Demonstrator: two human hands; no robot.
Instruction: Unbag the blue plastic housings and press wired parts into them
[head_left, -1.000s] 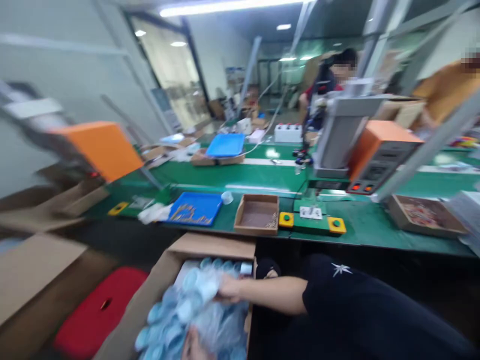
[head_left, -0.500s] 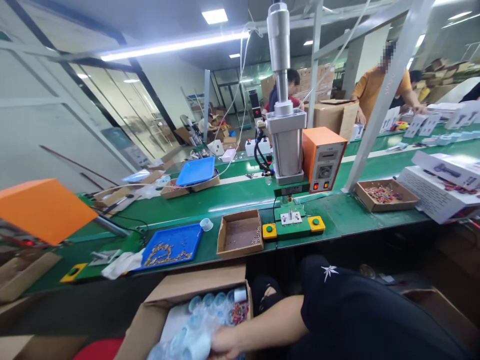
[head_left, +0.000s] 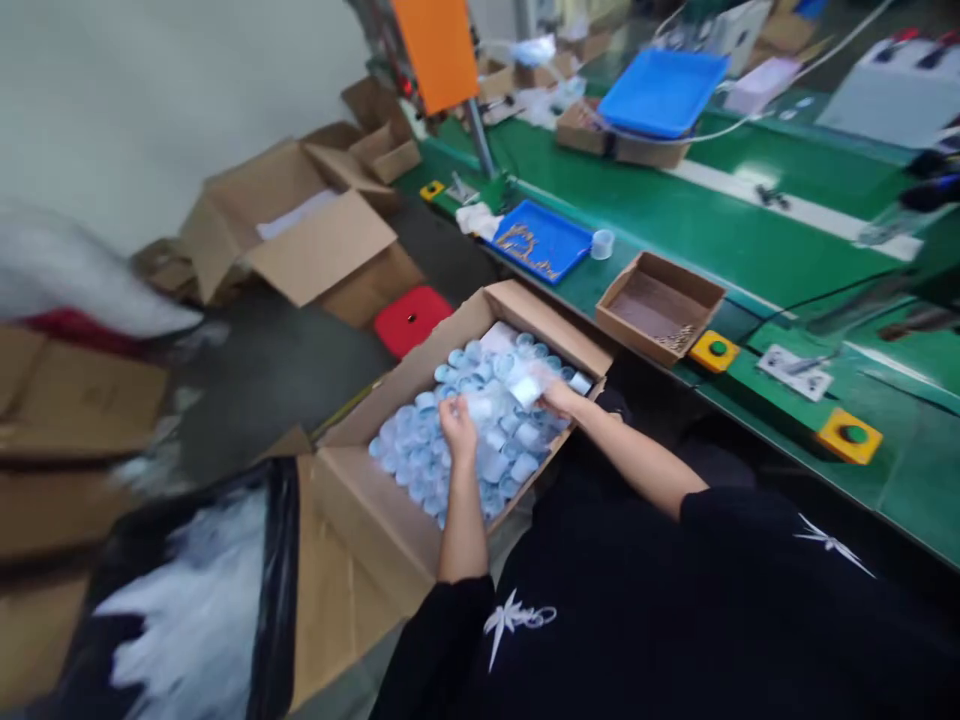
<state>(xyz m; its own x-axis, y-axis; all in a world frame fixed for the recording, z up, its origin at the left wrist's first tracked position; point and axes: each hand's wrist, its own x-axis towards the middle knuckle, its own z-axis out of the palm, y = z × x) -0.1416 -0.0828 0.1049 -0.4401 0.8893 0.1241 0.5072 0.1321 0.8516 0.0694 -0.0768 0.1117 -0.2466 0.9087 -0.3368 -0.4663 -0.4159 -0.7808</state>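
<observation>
Both hands are over an open cardboard box [head_left: 382, 560] full of light-blue, round, cup-like parts [head_left: 420, 450]. My left hand [head_left: 459, 428] is closed on a crumpled clear plastic bag [head_left: 481, 405], above the middle of the box. On the right side, my right hand [head_left: 557, 392] is closed on the same plastic, next to a pale cup-like part [head_left: 526, 390] that looks to be inside it. Blur hides the fingertips, and where the plastic ends is hard to make out.
Left of the box stands a black-lined bin [head_left: 281, 590] with clear plastic bags [head_left: 202, 600]. A red stool [head_left: 412, 318] is behind. The green bench [head_left: 810, 240] carries a blue tray [head_left: 544, 240] of small brass-coloured parts, a shallow cardboard box [head_left: 652, 300] and yellow button boxes [head_left: 849, 435].
My view has swung left and down onto the box. My left hand has come into view, closed on the plastic. My right hand still holds the bag, over the box's right side.
</observation>
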